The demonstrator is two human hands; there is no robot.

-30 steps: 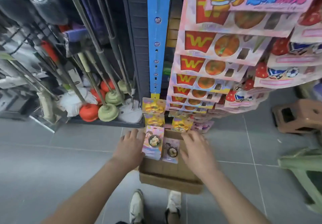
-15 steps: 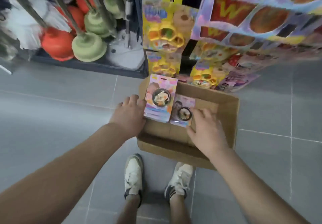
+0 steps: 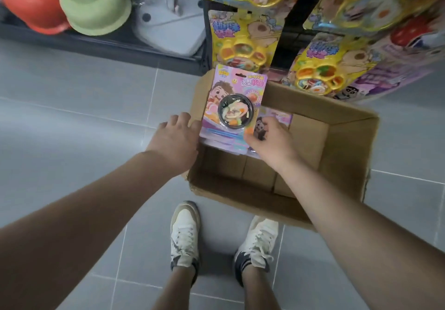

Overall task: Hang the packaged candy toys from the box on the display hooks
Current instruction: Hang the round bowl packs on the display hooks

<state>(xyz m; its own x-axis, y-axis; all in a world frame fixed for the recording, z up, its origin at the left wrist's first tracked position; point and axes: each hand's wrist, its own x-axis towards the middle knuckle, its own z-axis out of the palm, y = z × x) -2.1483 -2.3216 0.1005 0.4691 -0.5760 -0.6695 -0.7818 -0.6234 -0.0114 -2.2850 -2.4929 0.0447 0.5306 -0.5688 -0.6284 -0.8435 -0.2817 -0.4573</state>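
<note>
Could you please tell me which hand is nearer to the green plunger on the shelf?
Left. The left hand is below the green plunger; the right hand is farther right, over the box.

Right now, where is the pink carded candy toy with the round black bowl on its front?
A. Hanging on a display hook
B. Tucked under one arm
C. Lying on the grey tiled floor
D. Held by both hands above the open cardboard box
D: the pink carded candy toy with the black bowl sits between the left hand and right hand, over the open cardboard box.
</note>
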